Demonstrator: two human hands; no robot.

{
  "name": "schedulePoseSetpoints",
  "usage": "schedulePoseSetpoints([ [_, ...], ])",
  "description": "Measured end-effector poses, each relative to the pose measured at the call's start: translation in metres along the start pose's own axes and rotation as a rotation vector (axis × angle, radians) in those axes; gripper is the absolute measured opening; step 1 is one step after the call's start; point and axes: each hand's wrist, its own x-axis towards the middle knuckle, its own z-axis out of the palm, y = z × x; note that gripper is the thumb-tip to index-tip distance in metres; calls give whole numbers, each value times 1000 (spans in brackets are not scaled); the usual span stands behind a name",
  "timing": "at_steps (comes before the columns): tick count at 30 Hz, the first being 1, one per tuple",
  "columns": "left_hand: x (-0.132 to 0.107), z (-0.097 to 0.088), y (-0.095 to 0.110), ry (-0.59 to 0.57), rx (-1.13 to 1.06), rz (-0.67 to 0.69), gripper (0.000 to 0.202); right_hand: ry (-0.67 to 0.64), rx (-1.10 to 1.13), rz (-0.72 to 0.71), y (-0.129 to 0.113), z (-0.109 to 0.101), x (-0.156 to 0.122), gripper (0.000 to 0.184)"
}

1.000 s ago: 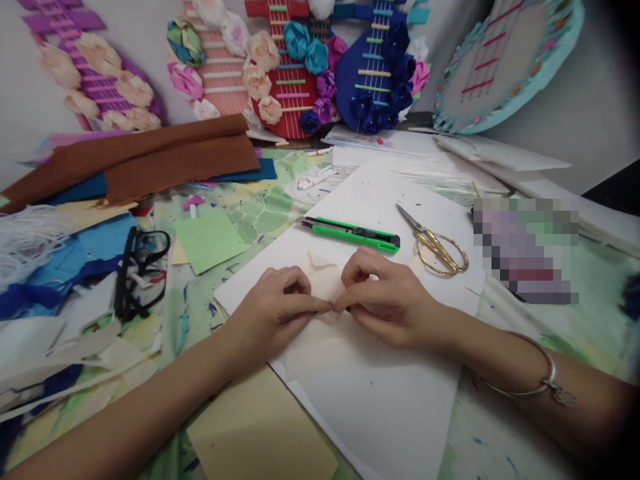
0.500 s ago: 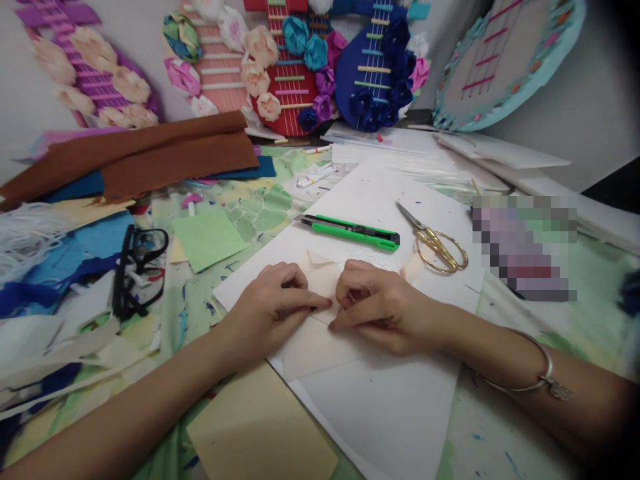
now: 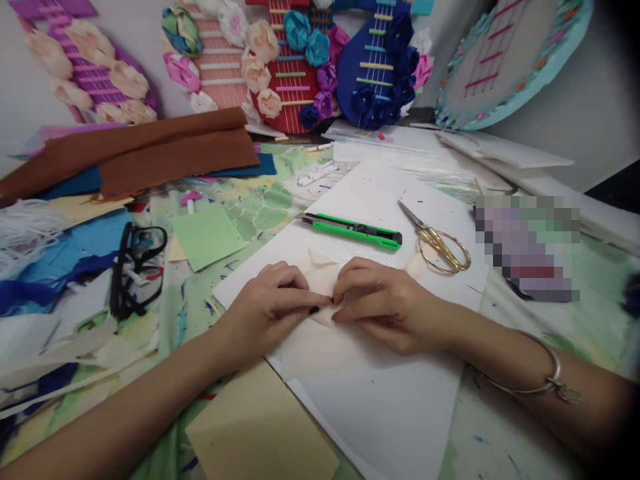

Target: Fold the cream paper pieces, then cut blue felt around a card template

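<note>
"How does that thin, pale cream sheet of paper [image 3: 323, 275] handle, would you say?"

"Feather-light and soft, I'd guess, apt to crease or tear under a hard tug. Not slippery, by its matt look."

"Where's best to hold it?"

"Near the small fold in the middle, using fingertips only. The left hand [image 3: 277, 310] pinches it there between thumb and forefinger, and the right hand [image 3: 387, 303] pinches just beside, tips nearly meeting."

"And the looks of it?"

"Plain and a bit see-through, with a pointed flap lifting at its far end. The fingers hide much of its outline, so I can't tell its full shape."

"Where does it lie?"

"On the large, flat white sheet [image 3: 383, 407], nearer the person than the green-and-black craft knife [image 3: 355, 232] and the gold-handled scissors [image 3: 440, 250]."
</note>
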Motion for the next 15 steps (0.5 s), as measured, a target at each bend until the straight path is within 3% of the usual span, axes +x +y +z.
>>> schedulePoseSetpoints([
  [15, 2, 0, 6, 21, 18, -110, 10, -16, -100, 44, 0, 1, -1, 22],
])
